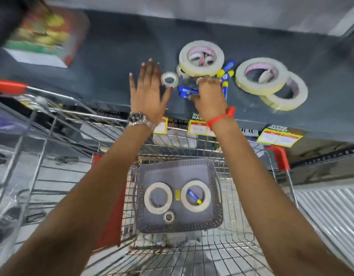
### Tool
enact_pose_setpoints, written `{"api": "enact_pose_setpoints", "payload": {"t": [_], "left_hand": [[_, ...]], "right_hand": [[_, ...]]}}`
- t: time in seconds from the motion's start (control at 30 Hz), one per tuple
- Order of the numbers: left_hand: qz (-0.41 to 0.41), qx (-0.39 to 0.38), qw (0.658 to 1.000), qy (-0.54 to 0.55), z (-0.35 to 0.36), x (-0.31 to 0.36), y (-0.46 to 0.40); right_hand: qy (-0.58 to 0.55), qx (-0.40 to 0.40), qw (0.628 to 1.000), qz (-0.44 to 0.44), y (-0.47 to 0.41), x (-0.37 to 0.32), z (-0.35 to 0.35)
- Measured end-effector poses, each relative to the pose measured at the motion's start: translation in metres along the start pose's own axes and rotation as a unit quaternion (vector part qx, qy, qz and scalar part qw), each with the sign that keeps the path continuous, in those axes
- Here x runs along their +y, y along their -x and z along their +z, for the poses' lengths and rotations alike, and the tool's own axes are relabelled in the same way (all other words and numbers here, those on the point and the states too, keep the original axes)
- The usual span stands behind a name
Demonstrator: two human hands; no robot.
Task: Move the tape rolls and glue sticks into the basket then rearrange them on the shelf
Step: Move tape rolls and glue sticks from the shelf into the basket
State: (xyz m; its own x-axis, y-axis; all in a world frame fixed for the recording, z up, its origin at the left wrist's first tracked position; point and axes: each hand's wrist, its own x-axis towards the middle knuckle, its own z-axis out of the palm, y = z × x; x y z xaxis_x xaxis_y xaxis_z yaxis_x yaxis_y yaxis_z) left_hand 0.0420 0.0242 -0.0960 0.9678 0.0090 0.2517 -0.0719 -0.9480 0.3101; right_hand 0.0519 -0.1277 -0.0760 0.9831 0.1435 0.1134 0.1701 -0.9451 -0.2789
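Observation:
On the dark shelf [116, 56] lie three large cream tape rolls [201, 57], a small clear tape roll [169, 79] and several blue-and-yellow glue sticks [226, 73]. My left hand [147, 92] is flat and spread, its thumb just beside the small roll. My right hand [209, 96] is curled over the glue sticks near the shelf's front; whether it grips one is hidden. Below, the grey basket [144, 226] in the cart holds two large tape rolls [158, 198], a small roll [168, 217] and a glue stick [194, 196].
The wire shopping cart [192, 255] with red corners stands against the shelf's front edge. Yellow price tags [277, 137] hang along that edge. A colourful boxed item [42, 40] sits far left on the shelf. A second cart [33, 126] stands to the left.

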Motion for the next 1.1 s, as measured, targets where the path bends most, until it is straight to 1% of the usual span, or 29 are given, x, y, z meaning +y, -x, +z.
{"api": "enact_pose_setpoints", "payload": {"t": [0.07,0.13,0.27,0.37,0.47,0.57,0.7,0.83,0.97,1.03,1.1], "left_hand": [[-0.004,-0.061,0.998,-0.006,0.001,-0.004,-0.017],[0.006,-0.102,0.995,-0.01,0.005,-0.007,-0.025],[0.029,-0.149,0.988,-0.038,0.013,-0.007,-0.033],[0.044,-0.162,0.984,-0.066,0.019,-0.006,-0.037],[0.037,-0.154,0.986,-0.053,0.021,-0.004,-0.039],[0.032,-0.123,0.991,-0.034,0.021,-0.001,-0.037],[0.025,-0.09,0.995,-0.03,0.019,0.0,-0.037],[0.014,-0.088,0.996,-0.026,0.018,-0.001,-0.036],[0.02,-0.083,0.996,-0.018,0.018,-0.002,-0.031],[0.019,-0.069,0.997,-0.02,0.015,-0.002,-0.026],[0.021,-0.035,0.999,-0.019,0.011,0.0,-0.017]], "right_hand": [[0.005,-0.053,0.999,0.003,-0.008,0.001,0.001],[0.003,-0.073,0.997,0.003,-0.009,0.001,0.002],[0.007,-0.071,0.997,0.001,-0.011,0.003,0.002],[-0.003,-0.077,0.997,0.013,-0.014,0.005,0.002],[-0.014,-0.075,0.996,0.035,-0.017,0.007,0.0],[-0.031,-0.069,0.995,0.06,-0.017,0.008,0.0],[-0.036,-0.042,0.996,0.067,-0.012,0.006,0.001],[-0.026,-0.02,0.997,0.076,-0.007,0.001,0.0],[-0.041,-0.012,0.995,0.093,0.0,-0.003,0.0],[-0.069,0.011,0.992,0.101,0.009,-0.005,0.002],[-0.107,0.047,0.987,0.111,0.02,-0.008,0.003]]}}
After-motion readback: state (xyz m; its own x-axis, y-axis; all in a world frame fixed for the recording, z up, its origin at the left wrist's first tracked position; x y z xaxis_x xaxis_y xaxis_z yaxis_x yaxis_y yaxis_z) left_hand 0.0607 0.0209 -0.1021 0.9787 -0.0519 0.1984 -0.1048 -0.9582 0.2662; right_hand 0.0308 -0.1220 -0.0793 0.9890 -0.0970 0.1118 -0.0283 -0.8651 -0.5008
